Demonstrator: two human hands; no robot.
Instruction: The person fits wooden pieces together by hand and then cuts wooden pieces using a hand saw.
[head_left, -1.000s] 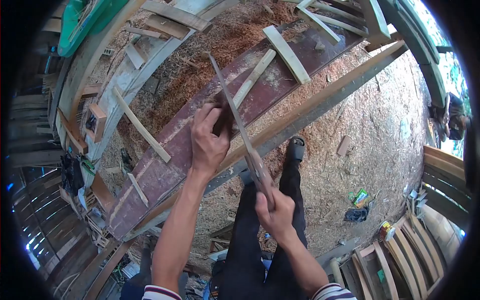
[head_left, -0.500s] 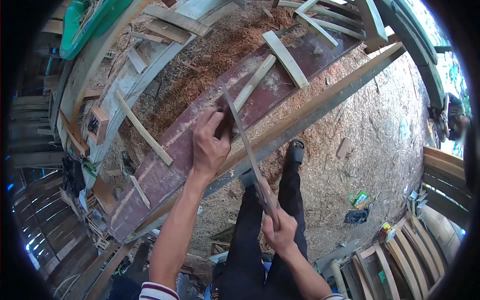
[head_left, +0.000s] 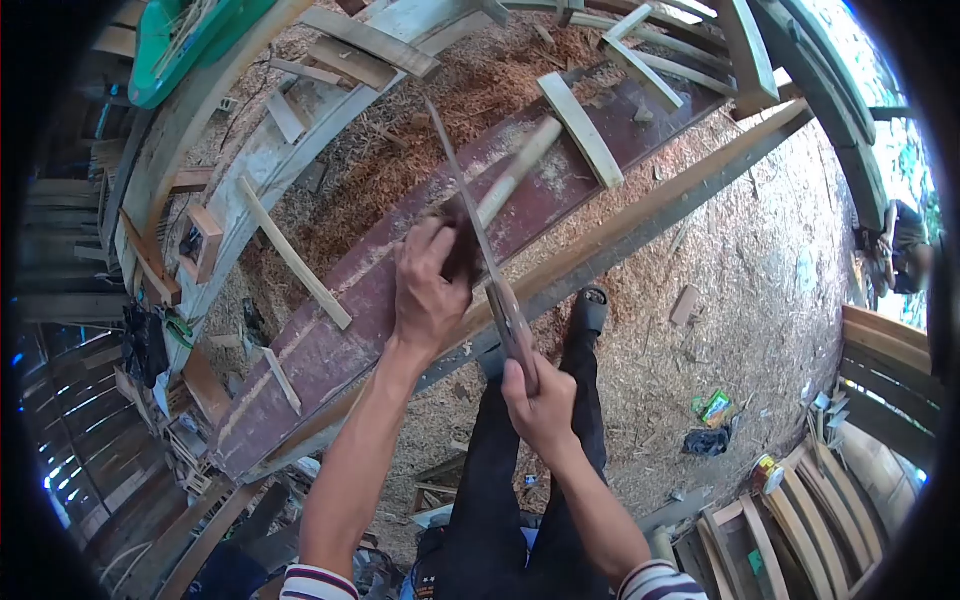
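Note:
In my right hand is a handsaw, gripped by its brown wooden handle. Its narrow blade points up and left, away from me, and crosses a pale wooden strip. My left hand is closed just left of the blade, fingers curled around the near end of that strip, which looks dark and blurred there. Both lie over a long maroon board dusted with sawdust. Across this board, beyond the strip, rests another pale wooden slat.
A long timber beam runs along the board's near side. Wood shavings cover the ground. My sandalled foot stands beside the beam. Several curved wooden pieces and a tin lie lower right. Another person is at far right.
The saw has slid forward, away from me, its tip now reaching past the maroon board's far edge. My right hand moved up with it. My left hand stays closed at the strip.

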